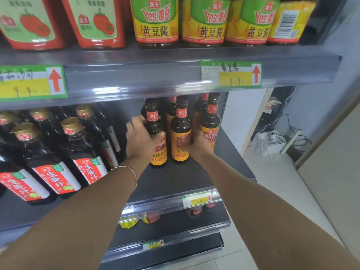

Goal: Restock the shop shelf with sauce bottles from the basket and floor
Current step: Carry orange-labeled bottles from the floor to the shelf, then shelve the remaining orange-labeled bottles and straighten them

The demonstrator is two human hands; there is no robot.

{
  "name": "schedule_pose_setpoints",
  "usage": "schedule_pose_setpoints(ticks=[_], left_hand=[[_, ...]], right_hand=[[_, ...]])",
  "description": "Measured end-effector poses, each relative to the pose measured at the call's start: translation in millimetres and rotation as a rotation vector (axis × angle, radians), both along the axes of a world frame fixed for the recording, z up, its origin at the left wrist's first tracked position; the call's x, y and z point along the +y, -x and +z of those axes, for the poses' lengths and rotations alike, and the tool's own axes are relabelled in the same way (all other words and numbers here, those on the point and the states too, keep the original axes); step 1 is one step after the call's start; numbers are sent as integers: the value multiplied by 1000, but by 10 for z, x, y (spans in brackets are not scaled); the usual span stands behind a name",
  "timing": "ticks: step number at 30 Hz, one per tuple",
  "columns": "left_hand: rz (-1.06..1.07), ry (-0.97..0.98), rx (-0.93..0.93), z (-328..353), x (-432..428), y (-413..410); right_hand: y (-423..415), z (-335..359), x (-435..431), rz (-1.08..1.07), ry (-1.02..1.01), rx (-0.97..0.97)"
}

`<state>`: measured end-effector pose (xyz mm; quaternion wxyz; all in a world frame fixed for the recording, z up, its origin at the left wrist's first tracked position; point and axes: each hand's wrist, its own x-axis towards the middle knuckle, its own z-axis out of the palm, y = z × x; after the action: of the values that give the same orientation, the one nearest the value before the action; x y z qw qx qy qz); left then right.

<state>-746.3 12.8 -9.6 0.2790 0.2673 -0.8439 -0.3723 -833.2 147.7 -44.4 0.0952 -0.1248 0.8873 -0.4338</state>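
the left hand (141, 140) is curled around the shoulder of a dark soy sauce bottle (156, 137), thumb across its front. the bottle stands upright on the dark shelf (175, 182). a thin bracelet (130, 170) circles that wrist. the right hand (197, 146) is blurred and lies low between a second bottle (180, 131), just beside the first, and a third bottle (212, 123) at the right end. it touches the second bottle's orange label, but whether its fingers grip anything cannot be told. more bottles (171, 112) of the same kind stand behind, their caps cut off by the price rail (155, 78) above. to the left stand big bottles with red labels (85, 149). the upper shelf carries yellow bean paste jars (155, 22) and red ketchup bottles (97, 22), their tops out of frame. below, a few jars (150, 218) peek out, mostly hidden. cables (278, 137) lie on the floor at right.
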Motion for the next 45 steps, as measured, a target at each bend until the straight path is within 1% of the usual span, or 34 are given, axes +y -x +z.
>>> schedule_pose_setpoints(ticks=[2,5,8,10,13,18,23,26,30,38,41,45], left_hand=[[60,123,49,33,105,-80],[-44,175,24,73,350,-200],[-236,284,-111,34,708,-306],[-380,327,-273,-40,998,-370],[-548,256,-472,-191,1542,-498],[-711,179,-538,-642,2835,-800],[-869,188,-618,-1341,4332,-1171],[-953,197,-702,-1816,5061,-1373],[-1053,234,-776,-2435,5797,-1534],[-1192,269,-892,-3585,6934,-1383],[-1216,285,-918,-3985,7188,-1225],[-1220,269,-994,-4516,7349,-1095]], right_hand=[[-89,37,157,19,-14,47],[-269,75,447,6,-64,106],[-454,64,825,-13,-104,133],[-564,31,1147,-14,-192,143],[-790,-57,1788,-4,-247,79],[-1364,-405,3236,-95,-259,-8],[-1941,-1027,4648,-211,-304,-146],[-2241,-1454,5275,-264,-298,-222],[-2489,-2050,5933,-339,-292,-322],[-2510,-3173,6871,-441,-290,-494],[-2418,-3624,7093,-452,-296,-554],[-2301,-4203,7283,-461,-252,-613]])
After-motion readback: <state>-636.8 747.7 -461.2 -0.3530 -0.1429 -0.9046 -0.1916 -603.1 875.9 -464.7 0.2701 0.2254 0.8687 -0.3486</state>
